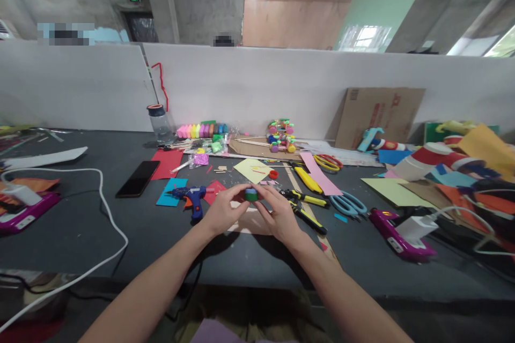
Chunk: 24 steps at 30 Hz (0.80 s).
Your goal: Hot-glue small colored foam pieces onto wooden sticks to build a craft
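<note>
My left hand (pixel 227 208) and my right hand (pixel 278 209) meet in front of me above the table. Between their fingertips they pinch a small round green-and-blue piece (pixel 251 194), shaped like a bottle cap, green at the side and blue on top. Under the hands lies a pale strip of card or wood (pixel 251 223). Left of my left hand rests a blue glue gun (pixel 195 199), partly over a blue paper sheet (pixel 164 197). Yellow-and-black pliers (pixel 309 218) lie beside my right hand. Just beyond the hands are a red ring-like cap (pixel 273 174) and a pale yellow sheet (pixel 251 170).
A phone (pixel 138 179) and white cable (pixel 105 198) lie left. Blue-handled scissors (pixel 348 204), a yellow cutter (pixel 308 179) and a purple power strip (pixel 402 238) lie right. Farther back stand a bottle (pixel 161 126), colored clay packs (pixel 201 131) and a cardboard piece (pixel 380 116).
</note>
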{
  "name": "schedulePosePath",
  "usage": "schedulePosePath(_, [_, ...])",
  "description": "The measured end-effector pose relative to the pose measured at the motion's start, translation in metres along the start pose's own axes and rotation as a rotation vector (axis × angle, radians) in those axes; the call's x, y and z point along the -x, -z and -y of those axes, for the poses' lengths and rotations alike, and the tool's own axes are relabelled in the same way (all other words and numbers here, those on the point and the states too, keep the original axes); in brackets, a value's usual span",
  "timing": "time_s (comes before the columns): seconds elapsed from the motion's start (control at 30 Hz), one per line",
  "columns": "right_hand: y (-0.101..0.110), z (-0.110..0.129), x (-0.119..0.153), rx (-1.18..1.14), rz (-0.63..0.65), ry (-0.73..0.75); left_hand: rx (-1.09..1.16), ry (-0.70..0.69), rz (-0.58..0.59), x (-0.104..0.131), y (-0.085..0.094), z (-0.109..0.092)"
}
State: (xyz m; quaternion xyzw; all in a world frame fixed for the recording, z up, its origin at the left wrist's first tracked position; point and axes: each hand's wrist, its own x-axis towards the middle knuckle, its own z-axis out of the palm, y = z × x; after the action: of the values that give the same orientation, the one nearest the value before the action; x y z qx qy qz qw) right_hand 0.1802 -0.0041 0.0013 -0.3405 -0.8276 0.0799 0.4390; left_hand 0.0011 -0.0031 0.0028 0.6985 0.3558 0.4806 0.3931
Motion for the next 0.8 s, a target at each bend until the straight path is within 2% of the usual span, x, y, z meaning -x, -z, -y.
schedulePosePath(0.13, [0.003, 0.0014, -0.0014, 0.009, -0.026, 0.015, 0.528, 0.226, 0.066, -0.0027, -0.0001, -0.0024])
schedulePosePath(0.27, [0.004, 0.0026, -0.0019, -0.01, -0.035, 0.021, 0.789, 0.373, 0.096, -0.0039, 0.0018, -0.0016])
schedulePosePath(0.43, [0.0042, 0.0051, -0.0031, -0.054, -0.023, 0.023, 0.878, 0.422, 0.157, -0.0044, 0.0031, -0.0002])
schedulePosePath(0.8, [0.0031, 0.002, -0.0008, 0.019, 0.022, 0.062, 0.841, 0.431, 0.064, -0.004, -0.0012, 0.0019])
